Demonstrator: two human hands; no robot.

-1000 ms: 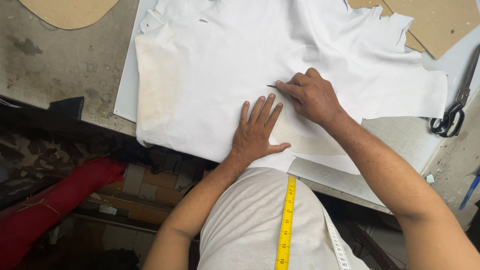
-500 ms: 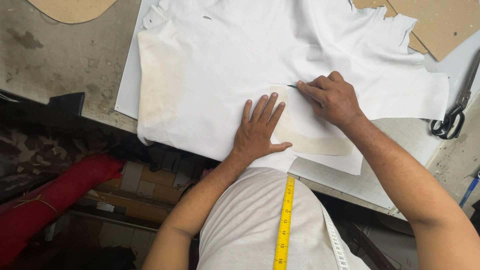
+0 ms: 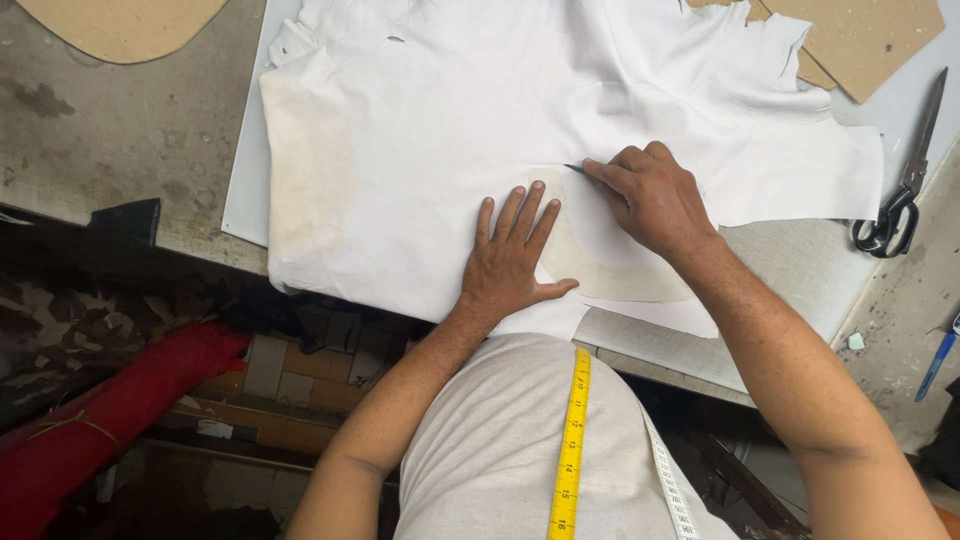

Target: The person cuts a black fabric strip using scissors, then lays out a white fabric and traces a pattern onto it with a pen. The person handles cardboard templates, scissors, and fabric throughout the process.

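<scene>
Tape measure: a yellow tape measure (image 3: 570, 440) hangs down the person's chest over a pale shirt, nearest the camera; a second, white strip runs beside it on the right.

Left hand: the left hand (image 3: 512, 255) lies flat, palm down and fingers spread, on the white sheet. It grips nothing; it presses on the sheet, its fingertips at the edge of the cream pattern piece.

Right hand: the right hand (image 3: 655, 198) is curled closed around a thin dark blade or marking tool (image 3: 577, 169); only the tip shows past the fingers, touching the sheet at the upper edge of the pattern piece. Which kind of tool cannot be told.

Pattern piece: a cream, curved pattern piece (image 3: 610, 275) lies on the sheet between and under the two hands, partly covered by the right hand.

White sheet: a large white sheet (image 3: 450, 110), leather or cloth, with ragged edges and a yellowed strip on its left side, covers most of the cutting board.

Cutting board: a pale cutting board (image 3: 790, 290) sits under the sheet on a stained grey workbench (image 3: 110, 140).

Right edge: black-handled scissors (image 3: 900, 190) lie on the board's far right corner, well apart from the hands; a blue pen (image 3: 938, 362) lies on the bench nearer.

Far edge: tan cardboard pieces (image 3: 860, 35) lie beyond the sheet at upper right, another at upper left.

Below the bench: a red fabric roll (image 3: 120, 410) lies at lower left.
</scene>
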